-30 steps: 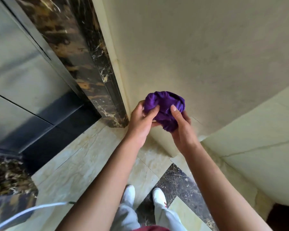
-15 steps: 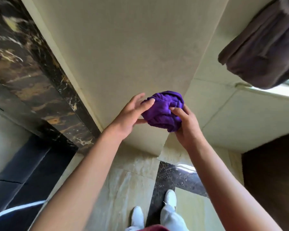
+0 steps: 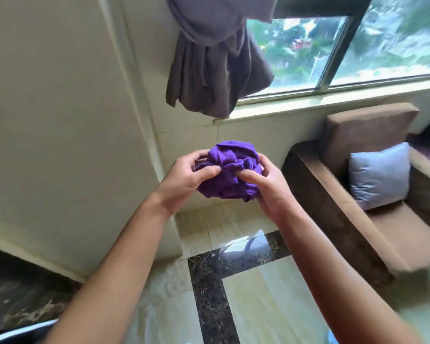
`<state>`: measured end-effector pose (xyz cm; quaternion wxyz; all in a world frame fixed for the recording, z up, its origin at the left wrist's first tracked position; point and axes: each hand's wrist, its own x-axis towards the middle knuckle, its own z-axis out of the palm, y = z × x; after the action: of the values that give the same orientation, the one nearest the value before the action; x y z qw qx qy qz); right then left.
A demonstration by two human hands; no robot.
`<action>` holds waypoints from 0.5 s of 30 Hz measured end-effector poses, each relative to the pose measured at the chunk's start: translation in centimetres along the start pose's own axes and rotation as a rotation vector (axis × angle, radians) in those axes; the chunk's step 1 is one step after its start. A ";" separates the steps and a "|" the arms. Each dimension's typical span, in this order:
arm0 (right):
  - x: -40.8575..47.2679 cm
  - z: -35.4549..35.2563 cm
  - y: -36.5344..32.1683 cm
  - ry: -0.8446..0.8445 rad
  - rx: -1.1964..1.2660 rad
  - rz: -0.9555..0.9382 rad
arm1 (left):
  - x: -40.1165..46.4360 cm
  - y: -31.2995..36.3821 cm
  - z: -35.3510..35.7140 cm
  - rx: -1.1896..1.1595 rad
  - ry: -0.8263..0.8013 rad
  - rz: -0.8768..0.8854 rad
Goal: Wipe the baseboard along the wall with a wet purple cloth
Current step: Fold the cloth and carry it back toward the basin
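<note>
A crumpled purple cloth (image 3: 230,170) is bunched into a ball at chest height in front of me. My left hand (image 3: 186,180) grips its left side with the thumb pressed on top. My right hand (image 3: 266,187) holds its right side, with the thumb pressed into the folds. Below the cloth, the cream wall meets the floor at a pale baseboard strip (image 3: 216,224) under the window. Both hands are well above that strip.
A brown armchair (image 3: 372,219) with a grey cushion (image 3: 380,175) stands at the right against the window wall. A knotted brown curtain (image 3: 214,63) hangs above. A cream wall corner (image 3: 60,120) juts out at left. The floor is pale marble with a dark inlay band (image 3: 209,294).
My view has swung right and up, from the dark marble door frame to the window, curtain and armchair. Both hands keep hold of the cloth and have closed tighter on it.
</note>
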<state>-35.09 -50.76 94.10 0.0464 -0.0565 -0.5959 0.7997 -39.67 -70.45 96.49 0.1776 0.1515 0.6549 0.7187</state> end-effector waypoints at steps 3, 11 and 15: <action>-2.3 -5.0 -1.7 0.064 -0.019 -0.035 | 1.5 -0.4 5.6 -0.041 -0.035 -0.023; -10.0 -21.1 -4.7 0.240 0.001 -0.079 | 3.8 -3.2 23.4 -0.029 -0.188 -0.049; -15.0 -29.3 -5.1 0.358 0.082 -0.046 | 4.3 -6.3 32.9 -0.038 -0.307 -0.142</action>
<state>-15.93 -23.65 91.26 0.1723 -0.1825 -0.5463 0.7991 -28.30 -38.84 93.33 0.3289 0.2093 0.6156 0.6849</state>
